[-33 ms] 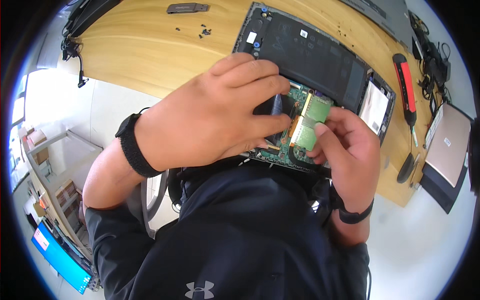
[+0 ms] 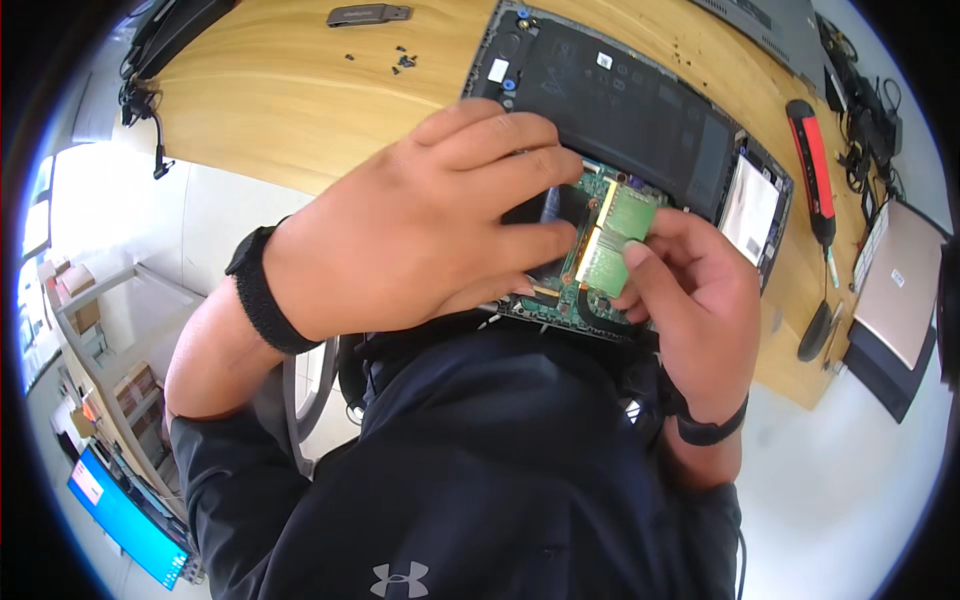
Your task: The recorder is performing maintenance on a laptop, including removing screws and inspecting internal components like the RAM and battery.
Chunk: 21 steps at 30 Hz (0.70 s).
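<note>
A laptop base (image 2: 484, 62) with its cover off lies at the table's front edge, its black battery (image 2: 625, 115) on the far side and a green circuit board (image 2: 590, 312) nearer me. Between the thumb and fingers of my right hand (image 2: 700, 290) is a green memory module (image 2: 618, 235). Its left edge meets the slot area of the board; whether it is seated I cannot tell. My left hand (image 2: 410, 225) spreads over the board's left part, its index fingertip beside the slot. It hides much of what lies beneath.
Several small screws (image 2: 403, 62) and a dark USB stick (image 2: 368, 15) lie at the far left. On the right are a red-and-black screwdriver (image 2: 812, 170), tangled black cables (image 2: 870, 130) and a gold-coloured panel (image 2: 900, 285). Another grey laptop part (image 2: 765, 25) sits at the back.
The memory module and my right fingers have shifted slightly left, toward the slot. The whole view has moved a little; my left hand keeps its pose.
</note>
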Available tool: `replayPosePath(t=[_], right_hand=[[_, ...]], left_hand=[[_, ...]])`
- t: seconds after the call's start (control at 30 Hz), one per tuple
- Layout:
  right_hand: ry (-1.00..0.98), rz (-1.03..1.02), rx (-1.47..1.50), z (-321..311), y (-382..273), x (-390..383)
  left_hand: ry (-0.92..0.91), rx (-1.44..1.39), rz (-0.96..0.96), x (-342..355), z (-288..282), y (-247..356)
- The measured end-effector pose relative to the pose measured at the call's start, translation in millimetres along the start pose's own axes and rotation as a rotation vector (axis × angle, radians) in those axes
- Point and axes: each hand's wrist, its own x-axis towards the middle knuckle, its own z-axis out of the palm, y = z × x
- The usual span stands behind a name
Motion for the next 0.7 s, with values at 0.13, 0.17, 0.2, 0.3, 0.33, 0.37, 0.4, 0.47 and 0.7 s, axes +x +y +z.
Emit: replayPosePath(t=[0.13,0.17,0.2,0.3,0.33,0.37,0.4,0.47,0.7], right_hand=[[-0.028,-0.049,0.054,12,5,3],[-0.016,-0.036,0.067,13,6,3],[-0.040,-0.048,0.018,15,7,3],[-0.056,-0.046,-0.049,19,10,4],[-0.044,-0.085,-0.074,20,12,4],[-0.031,-0.126,-0.099,20,14,5],[-0.029,-0.151,-0.099,19,15,6],[-0.037,-0.146,-0.099,19,16,7],[-0.057,-0.219,-0.096,20,21,9]], left_hand=[[-0.044,0.071,0.036,-5,-8,-5],[-0.060,0.060,0.047,-7,-9,-5],[-0.080,0.088,0.031,-10,-10,-5],[-0.128,0.107,0.023,-11,-12,-6],[-0.133,0.140,0.009,-11,-12,-4],[-0.137,0.174,-0.003,-11,-12,-2],[-0.144,0.168,0.004,-10,-10,0],[-0.069,0.257,0.033,-9,-5,6],[-0.043,0.401,0.087,-7,2,8]])
